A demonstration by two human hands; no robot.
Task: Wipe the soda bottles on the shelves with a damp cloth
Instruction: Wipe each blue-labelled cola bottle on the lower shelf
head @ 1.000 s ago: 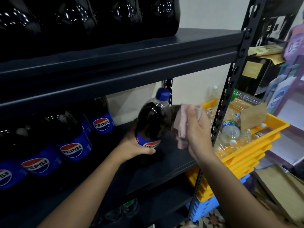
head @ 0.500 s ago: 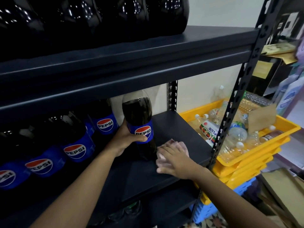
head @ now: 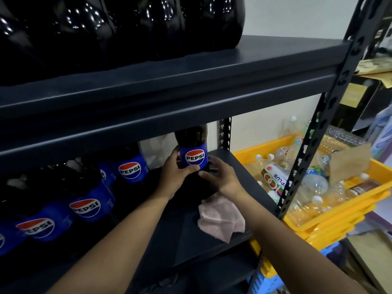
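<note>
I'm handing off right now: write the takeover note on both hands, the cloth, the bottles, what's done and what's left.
Left hand and right hand: both grip the upright Pepsi bottle at the shelf's back right.
Cloth: lying loose on the shelf, near its front edge, in neither hand.
Done: cannot tell from this view which bottles are wiped.
Left: release the bottle, pick up the cloth, wipe the row of Pepsi bottles to the left.
</note>
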